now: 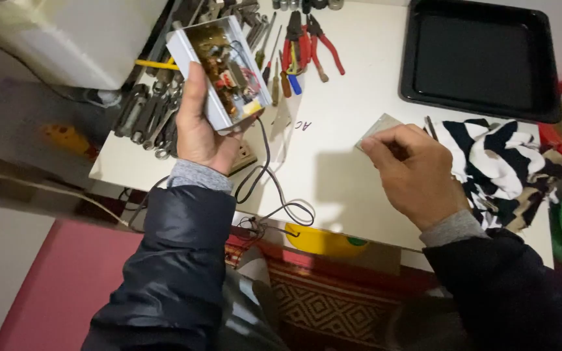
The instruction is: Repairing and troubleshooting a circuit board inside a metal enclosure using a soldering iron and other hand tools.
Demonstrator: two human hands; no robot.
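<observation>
An open metal case [219, 75] with a circuit board inside is held up over the table's [333, 156] left part by the left hand [196, 127], the fingers closed round its grey shell and the thumb laid along the near edge. A black cord [271, 188] is seen hanging from the case and looping over the table's front edge. The right hand [414, 172] is curled shut at a small grey plate [380, 128] lying flat on the table; the plate is touched or pinched at its corner, but which cannot be told, since the fingertips are hidden under the knuckles.

The case is gripped from one side only and tilted, so it could be let slip, and the bare board could be knocked against the pliers [307, 45] and screwdrivers [273, 62] just beyond it. The dangling cord could be snagged by a sleeve and the case tugged. The thin plate could be pushed along rather than lifted.

The wrenches [151, 117] at the left are partly hidden by the hand and case. The black tray [479, 55] and striped cloth [495, 162] are cut off or overlapped at the right. The board's parts are too small to be made out.
</observation>
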